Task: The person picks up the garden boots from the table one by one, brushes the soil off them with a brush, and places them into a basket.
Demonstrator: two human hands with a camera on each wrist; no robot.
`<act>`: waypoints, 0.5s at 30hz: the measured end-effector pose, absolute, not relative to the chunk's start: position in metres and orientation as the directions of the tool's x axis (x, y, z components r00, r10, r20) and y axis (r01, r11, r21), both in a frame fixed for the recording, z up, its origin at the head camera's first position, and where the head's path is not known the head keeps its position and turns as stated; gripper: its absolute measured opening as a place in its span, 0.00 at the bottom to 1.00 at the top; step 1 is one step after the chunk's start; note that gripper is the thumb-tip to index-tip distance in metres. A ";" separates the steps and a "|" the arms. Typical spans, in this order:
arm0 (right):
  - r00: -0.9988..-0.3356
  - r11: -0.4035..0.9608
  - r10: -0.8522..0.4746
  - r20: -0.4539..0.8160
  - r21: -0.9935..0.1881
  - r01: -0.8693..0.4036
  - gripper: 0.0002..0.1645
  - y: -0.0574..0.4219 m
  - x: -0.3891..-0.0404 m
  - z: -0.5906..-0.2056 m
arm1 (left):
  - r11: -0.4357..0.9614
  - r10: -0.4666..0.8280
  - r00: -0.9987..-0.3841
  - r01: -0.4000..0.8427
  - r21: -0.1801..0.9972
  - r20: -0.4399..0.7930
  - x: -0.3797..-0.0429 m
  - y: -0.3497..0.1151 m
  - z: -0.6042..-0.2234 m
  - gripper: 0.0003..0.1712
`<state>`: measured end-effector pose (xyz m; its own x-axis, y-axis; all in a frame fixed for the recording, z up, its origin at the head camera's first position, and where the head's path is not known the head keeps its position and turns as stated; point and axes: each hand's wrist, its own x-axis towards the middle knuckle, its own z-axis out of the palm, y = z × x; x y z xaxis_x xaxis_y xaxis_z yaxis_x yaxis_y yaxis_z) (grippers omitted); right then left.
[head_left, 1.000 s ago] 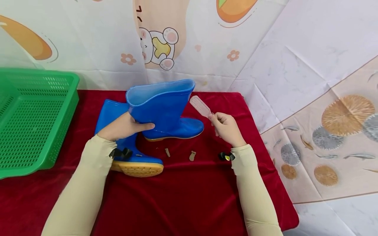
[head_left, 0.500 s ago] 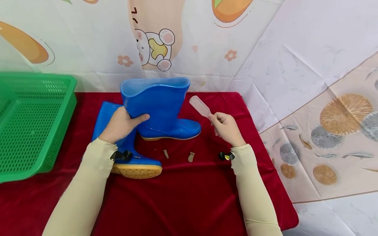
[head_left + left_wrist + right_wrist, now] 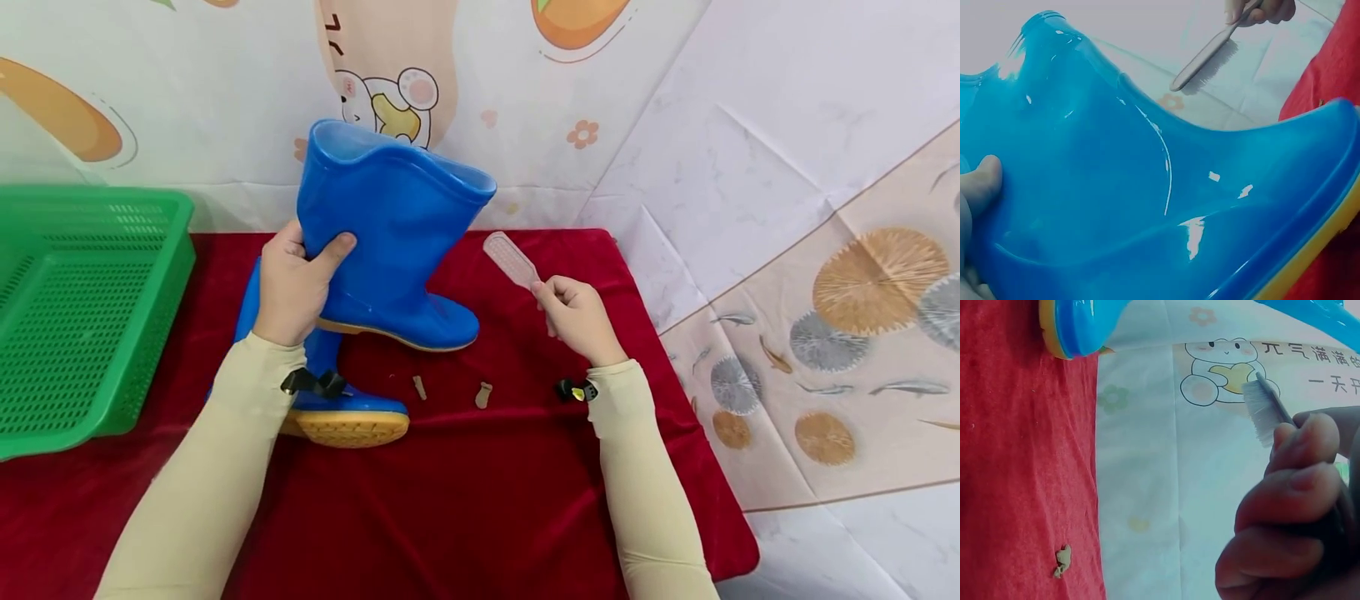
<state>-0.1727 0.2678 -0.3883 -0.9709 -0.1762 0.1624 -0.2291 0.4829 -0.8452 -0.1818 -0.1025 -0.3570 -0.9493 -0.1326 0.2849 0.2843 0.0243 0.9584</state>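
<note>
A blue rubber boot [image 3: 382, 225] with a yellow sole is gripped at the back of its shaft by my left hand [image 3: 292, 279]. It leans, toe to the right and opening up. In the left wrist view the thumb [image 3: 985, 181] lies along the boot's side. My right hand [image 3: 577, 317] holds a pale pink brush [image 3: 512, 260] by its handle, apart from the boot on its right. White bristles [image 3: 1260, 412] show in the right wrist view, with the fingers curled round the handle. A second blue boot [image 3: 352, 421] lies on its side, partly hidden behind my left hand and wrist.
A green plastic basket [image 3: 161, 292] stands at the left on the red cloth [image 3: 480, 500]. Two small brown lumps [image 3: 483, 394] lie in front of the held boot. A printed curtain [image 3: 247, 100] hangs behind the table.
My left hand has raised the boot and tilted it, its opening now higher against the curtain. The right hand with the brush has barely moved.
</note>
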 end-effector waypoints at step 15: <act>-0.983 0.578 -0.131 0.129 -0.796 -0.181 0.20 0.267 -0.172 -0.388 | -0.270 -0.431 -0.793 0.569 0.777 0.431 -0.198 -0.145 -0.328 0.17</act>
